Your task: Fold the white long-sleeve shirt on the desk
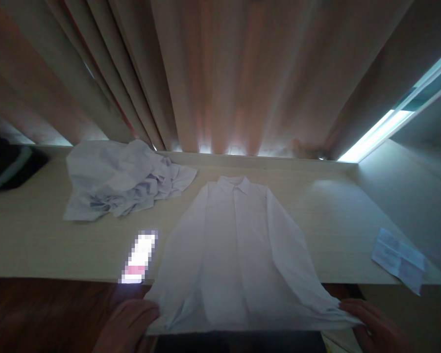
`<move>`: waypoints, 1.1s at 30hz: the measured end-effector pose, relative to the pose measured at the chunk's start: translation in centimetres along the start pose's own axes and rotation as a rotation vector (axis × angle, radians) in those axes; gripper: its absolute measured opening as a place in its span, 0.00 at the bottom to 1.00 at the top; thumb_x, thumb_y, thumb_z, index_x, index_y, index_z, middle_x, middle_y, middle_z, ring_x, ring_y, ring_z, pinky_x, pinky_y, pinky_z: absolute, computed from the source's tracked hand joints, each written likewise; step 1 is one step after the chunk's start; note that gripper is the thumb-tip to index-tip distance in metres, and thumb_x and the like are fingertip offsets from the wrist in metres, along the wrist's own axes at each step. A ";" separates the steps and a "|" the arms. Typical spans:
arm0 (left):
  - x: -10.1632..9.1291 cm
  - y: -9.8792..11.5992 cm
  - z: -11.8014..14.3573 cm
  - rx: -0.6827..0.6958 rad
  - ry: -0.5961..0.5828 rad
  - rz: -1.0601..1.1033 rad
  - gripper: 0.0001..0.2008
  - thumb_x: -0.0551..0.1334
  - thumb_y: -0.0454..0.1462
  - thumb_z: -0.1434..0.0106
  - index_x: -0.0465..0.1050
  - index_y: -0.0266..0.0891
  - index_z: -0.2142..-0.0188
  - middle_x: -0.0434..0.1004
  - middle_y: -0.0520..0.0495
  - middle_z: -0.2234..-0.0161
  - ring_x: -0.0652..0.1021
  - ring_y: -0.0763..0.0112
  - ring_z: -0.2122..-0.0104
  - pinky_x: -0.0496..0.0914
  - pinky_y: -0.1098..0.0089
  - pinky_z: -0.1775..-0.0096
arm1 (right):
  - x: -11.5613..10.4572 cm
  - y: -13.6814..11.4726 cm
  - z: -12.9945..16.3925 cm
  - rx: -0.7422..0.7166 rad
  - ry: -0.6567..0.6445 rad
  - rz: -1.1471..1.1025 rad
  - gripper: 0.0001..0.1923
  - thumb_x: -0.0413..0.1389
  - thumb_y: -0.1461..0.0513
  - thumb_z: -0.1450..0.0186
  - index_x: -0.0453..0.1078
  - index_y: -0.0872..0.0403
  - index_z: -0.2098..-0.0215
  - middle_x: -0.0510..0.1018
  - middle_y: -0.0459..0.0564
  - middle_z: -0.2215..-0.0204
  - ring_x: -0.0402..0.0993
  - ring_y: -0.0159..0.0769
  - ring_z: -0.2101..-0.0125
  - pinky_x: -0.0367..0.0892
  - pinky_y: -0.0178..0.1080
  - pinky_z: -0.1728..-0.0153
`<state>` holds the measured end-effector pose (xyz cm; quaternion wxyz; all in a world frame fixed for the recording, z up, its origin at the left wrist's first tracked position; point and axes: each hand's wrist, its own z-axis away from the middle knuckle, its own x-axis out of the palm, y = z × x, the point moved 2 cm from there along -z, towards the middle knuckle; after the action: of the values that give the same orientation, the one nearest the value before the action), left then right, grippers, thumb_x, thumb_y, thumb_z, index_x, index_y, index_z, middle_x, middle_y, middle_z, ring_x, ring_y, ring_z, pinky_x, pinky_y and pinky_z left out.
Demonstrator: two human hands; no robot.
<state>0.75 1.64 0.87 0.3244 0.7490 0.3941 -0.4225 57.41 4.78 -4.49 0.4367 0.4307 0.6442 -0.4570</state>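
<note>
A white long-sleeved shirt (pixel 224 255) lies front side up on the pale tabletop (pixel 338 230), collar toward the curtain. Its lower part hangs out over the table's near edge, with the hem stretched wide. At the left, my left hand (pixel 128 323) is closed on the shirt's lower corner and cuff area. My right hand (pixel 375 323) pinches the opposite lower corner. Both sleeves run down along the shirt's sides toward my hands.
Crumpled white cloth (pixel 125 176) is heaped at the back left. A lit, blurred-out phone (pixel 139 257) lies left of the shirt. Creased paper (pixel 400 260) sits at the right edge. A dark item (pixel 12 159) is far left; a curtain (pixel 220 78) hangs behind.
</note>
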 end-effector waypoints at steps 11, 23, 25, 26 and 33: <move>-0.5 -0.4 -4.0 -0.023 0.016 -0.149 0.11 0.53 0.33 0.46 0.72 0.42 0.66 0.78 0.49 0.70 0.77 0.70 0.70 0.72 0.71 0.66 | -2.9 -1.9 -6.1 0.044 -0.119 -0.109 0.15 0.47 0.55 0.40 0.74 0.49 0.66 0.80 0.47 0.67 0.77 0.38 0.66 0.72 0.36 0.66; 0.5 -3.2 -7.8 -0.018 -0.075 -0.169 0.14 0.52 0.31 0.45 0.73 0.41 0.63 0.78 0.48 0.66 0.75 0.66 0.66 0.70 0.67 0.64 | -4.5 -3.3 -11.6 0.017 -0.079 -0.045 0.15 0.45 0.56 0.40 0.72 0.50 0.70 0.78 0.49 0.67 0.75 0.38 0.67 0.68 0.36 0.70; 0.4 -3.6 -8.6 -0.010 -0.098 -0.151 0.13 0.52 0.31 0.45 0.73 0.41 0.63 0.77 0.47 0.66 0.75 0.66 0.65 0.70 0.66 0.63 | -4.7 -3.4 -12.3 -0.012 -0.073 -0.045 0.14 0.45 0.57 0.40 0.72 0.50 0.70 0.78 0.49 0.68 0.76 0.38 0.68 0.69 0.37 0.71; 0.3 -3.8 -9.0 -0.015 -0.108 -0.149 0.13 0.52 0.31 0.45 0.72 0.41 0.63 0.77 0.47 0.66 0.75 0.66 0.65 0.70 0.66 0.63 | -4.7 -3.3 -12.6 -0.023 -0.071 -0.038 0.14 0.44 0.58 0.39 0.72 0.50 0.70 0.78 0.49 0.68 0.76 0.39 0.69 0.69 0.37 0.71; 0.5 -4.3 -9.2 0.005 -0.016 -0.129 0.12 0.54 0.33 0.44 0.72 0.43 0.63 0.77 0.48 0.63 0.75 0.66 0.62 0.70 0.66 0.60 | -4.9 -3.3 -13.6 -0.055 -0.073 -0.021 0.13 0.45 0.61 0.39 0.72 0.50 0.71 0.78 0.48 0.68 0.76 0.38 0.69 0.69 0.36 0.72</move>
<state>0.72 11.42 3.75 0.2977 0.7195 0.4379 -0.4495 53.14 16.47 3.69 0.4668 0.3949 0.6445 -0.4592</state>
